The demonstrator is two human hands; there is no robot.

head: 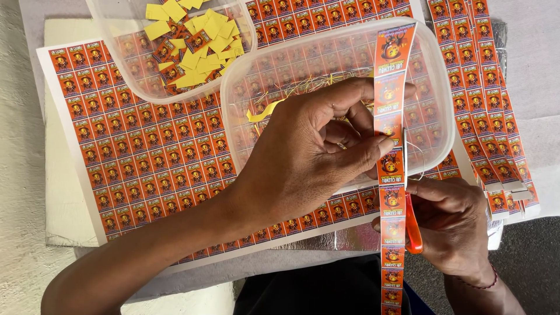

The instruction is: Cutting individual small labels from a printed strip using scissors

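Label strip (392, 87), a long thin run of orange printed squares, stands upright over the right clear tub (434, 76), pinched between thumb and fingers of the left hand (315, 151); the right hand (452, 224) is closed round orange-handled scissors (411, 216) whose blade lies along the strip's edge. Paper this narrow looks light, floppy and easily torn or creased, so a grip close beside the cut line seems best; uncut sheets of the same orange labels (146, 151) cover the board beneath, further strips (490, 105) lie at the right, and cut yellow-backed pieces (195, 41) fill the left tub (116, 58).
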